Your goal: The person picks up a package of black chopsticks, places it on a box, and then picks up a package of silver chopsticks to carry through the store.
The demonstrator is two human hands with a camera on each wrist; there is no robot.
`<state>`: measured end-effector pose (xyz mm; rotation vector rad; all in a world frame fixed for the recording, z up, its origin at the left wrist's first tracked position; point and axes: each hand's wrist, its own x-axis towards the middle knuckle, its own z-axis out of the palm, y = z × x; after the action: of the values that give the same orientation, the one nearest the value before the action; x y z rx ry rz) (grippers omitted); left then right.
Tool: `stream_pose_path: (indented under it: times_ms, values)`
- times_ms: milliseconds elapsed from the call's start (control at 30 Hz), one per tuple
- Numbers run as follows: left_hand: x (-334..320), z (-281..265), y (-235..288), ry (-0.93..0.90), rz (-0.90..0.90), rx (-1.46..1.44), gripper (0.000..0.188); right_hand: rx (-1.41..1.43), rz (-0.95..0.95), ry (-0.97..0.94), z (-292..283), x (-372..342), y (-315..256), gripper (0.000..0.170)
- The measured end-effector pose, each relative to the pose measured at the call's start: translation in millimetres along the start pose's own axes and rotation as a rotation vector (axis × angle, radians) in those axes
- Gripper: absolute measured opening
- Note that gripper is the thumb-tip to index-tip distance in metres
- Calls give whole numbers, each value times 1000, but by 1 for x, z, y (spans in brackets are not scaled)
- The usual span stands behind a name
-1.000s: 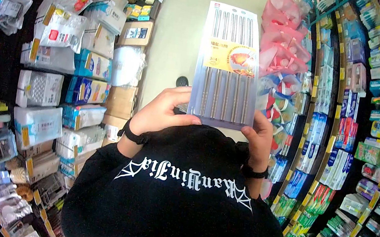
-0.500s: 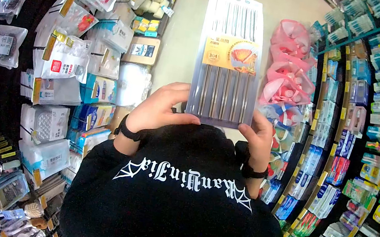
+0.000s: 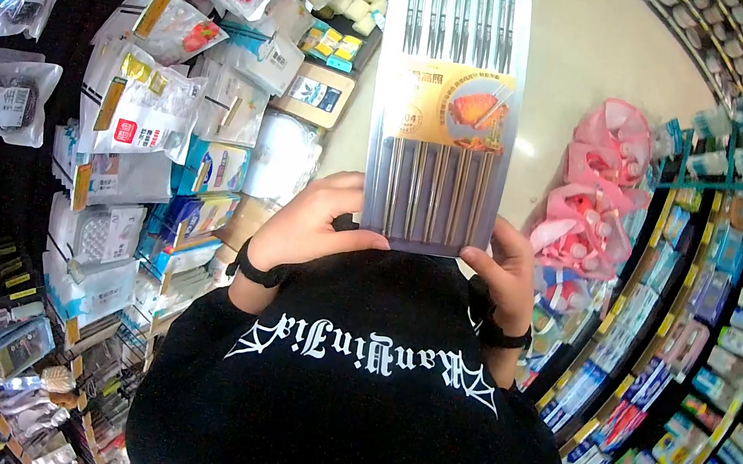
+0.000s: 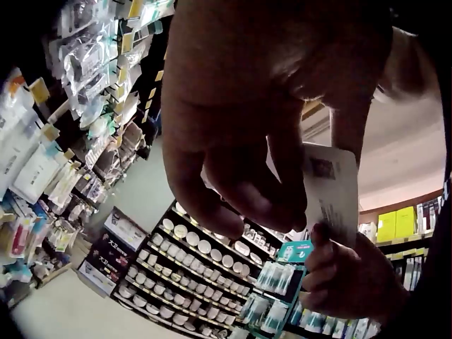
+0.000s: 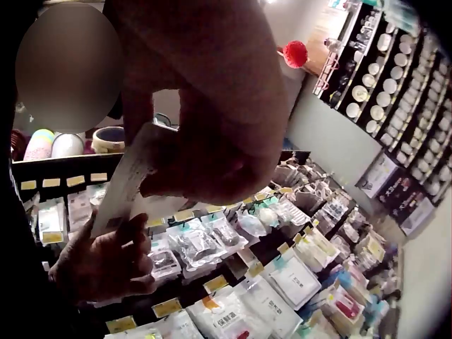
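Fingers: clamped on the pack of chopsticks (image 3: 447, 101) at its two lower corners. Left hand (image 3: 308, 226): thumb laid on the front face, the other fingers curled at the edge and partly hidden behind. Right hand (image 3: 505, 274): same pinch at the opposite corner.

Pack: raised in front of the black top (image 3: 356, 378), printed face toward the wearer, long axis running away from the body; touching nothing but the hands, as far as visible.

Farther out: hanging bagged goods (image 3: 138, 116) to the left; pink bundles (image 3: 598, 188) to the right, apart from the pack; pale floor (image 3: 547, 84) beyond.

Risks (judgement): grip sits at one end only, so the unsupported far end could tip away if either thumb eases. Smooth-looking plastic may slide under uneven pressure. Squeezing inward could bow the backing. A wide swing rightward might knock the bundles.
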<state>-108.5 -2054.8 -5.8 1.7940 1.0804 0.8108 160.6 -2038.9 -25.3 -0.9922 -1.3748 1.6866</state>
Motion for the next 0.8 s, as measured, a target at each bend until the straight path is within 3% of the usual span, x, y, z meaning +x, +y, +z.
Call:
stream_pose_path:
  times_ms: [367,567,800]
  values:
    - [175,-3,10,123,59,21,28,-139,-147,-117,-135,130,-64,37]
    - [260,11,6,107,77,19,24,-176,-130,-100,-202,166,-79,34]
    - [330,15,-9,31,39,-42,21,-92,-87,23,-244,194,-70,32]
